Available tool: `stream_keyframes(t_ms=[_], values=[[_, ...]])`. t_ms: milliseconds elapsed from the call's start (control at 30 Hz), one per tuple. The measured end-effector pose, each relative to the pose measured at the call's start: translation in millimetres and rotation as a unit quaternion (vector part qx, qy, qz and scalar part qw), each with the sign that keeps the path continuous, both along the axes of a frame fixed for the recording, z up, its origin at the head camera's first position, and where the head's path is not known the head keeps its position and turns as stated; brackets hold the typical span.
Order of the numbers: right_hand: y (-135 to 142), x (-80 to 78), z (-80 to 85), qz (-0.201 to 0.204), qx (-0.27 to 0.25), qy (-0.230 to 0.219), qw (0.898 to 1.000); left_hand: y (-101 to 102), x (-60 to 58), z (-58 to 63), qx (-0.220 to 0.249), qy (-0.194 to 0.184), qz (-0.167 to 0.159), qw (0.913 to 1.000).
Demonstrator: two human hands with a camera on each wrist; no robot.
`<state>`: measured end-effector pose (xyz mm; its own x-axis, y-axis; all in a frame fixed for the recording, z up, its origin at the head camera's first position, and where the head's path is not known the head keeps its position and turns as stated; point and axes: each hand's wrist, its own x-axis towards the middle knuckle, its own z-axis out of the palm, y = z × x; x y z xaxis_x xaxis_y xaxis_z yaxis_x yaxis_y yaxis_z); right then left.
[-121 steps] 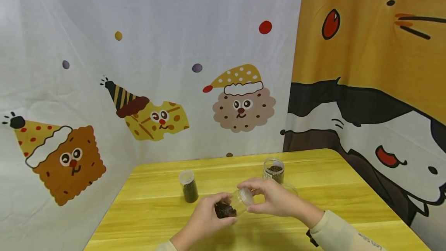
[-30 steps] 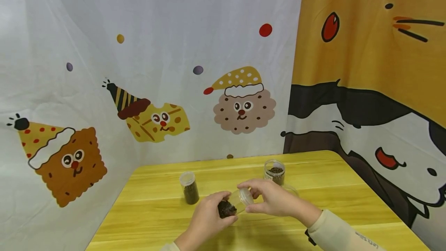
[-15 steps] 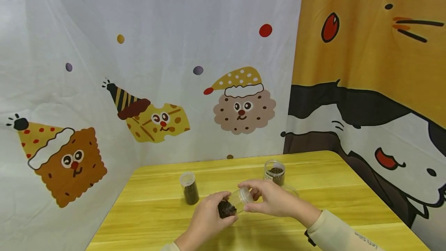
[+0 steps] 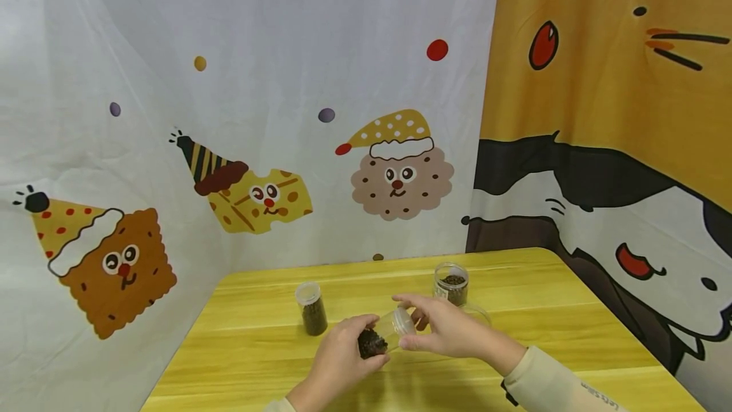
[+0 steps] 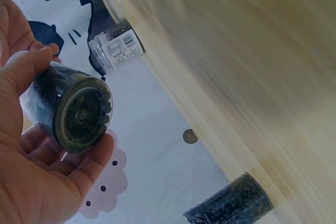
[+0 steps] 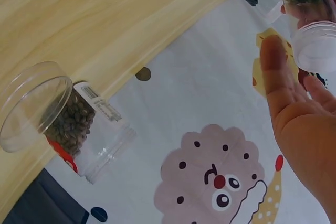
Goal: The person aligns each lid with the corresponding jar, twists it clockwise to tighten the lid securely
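My left hand grips a clear jar of dark contents by its body, thumb and fingers wrapped around it. The jar lies tilted on its side above the table, its lid end to the right. My right hand is at the translucent lid, thumb against its near side and the other fingers curled about the far side. In the right wrist view one finger stands almost straight beside the lid. The palm side of the right hand is mostly hidden in the head view.
A capped clear jar of dark pieces stands upright at the left of the wood-grain table. At the back right is an uncapped jar of brown kernels, with a loose clear lid beside it. Cartoon-printed cloth hangs behind.
The right thumb has slid slightly left along the lid and the index finger has lifted a little. The left hand and jar have barely moved over the last second.
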<state>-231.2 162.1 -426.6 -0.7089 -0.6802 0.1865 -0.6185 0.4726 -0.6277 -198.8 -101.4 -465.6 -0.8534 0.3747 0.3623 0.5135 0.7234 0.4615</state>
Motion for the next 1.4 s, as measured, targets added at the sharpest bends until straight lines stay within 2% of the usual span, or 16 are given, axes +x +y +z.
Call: stream_keyframes(t_ms=[100, 333, 433, 767, 1400], values=[[1.2, 1.0, 0.6, -0.003, 0.009, 0.031, 0.999, 0.1, -0.4, -0.1, -0.001, 0.001, 0.0, 1.0], [0.9, 0.7, 0.7, 0.035, 0.004, 0.098, 0.995, 0.1, -0.8, -0.9, -0.004, 0.006, -0.001, 1.0], [0.7, 1.0, 1.2, 0.033, 0.008, 0.093, 0.995, 0.4, -0.7, -1.3, -0.007, 0.012, -0.002, 0.9999], [1.7, 0.9, 1.8, 0.019, 0.005, 0.026, 0.999, 1.2, -1.1, -2.4, -0.012, 0.015, 0.0, 0.9998], [1.0, -1.8, -2.4, 0.014, 0.007, 0.01, 1.0, 2.3, -0.2, -2.0, -0.018, 0.024, 0.009, 0.9995]])
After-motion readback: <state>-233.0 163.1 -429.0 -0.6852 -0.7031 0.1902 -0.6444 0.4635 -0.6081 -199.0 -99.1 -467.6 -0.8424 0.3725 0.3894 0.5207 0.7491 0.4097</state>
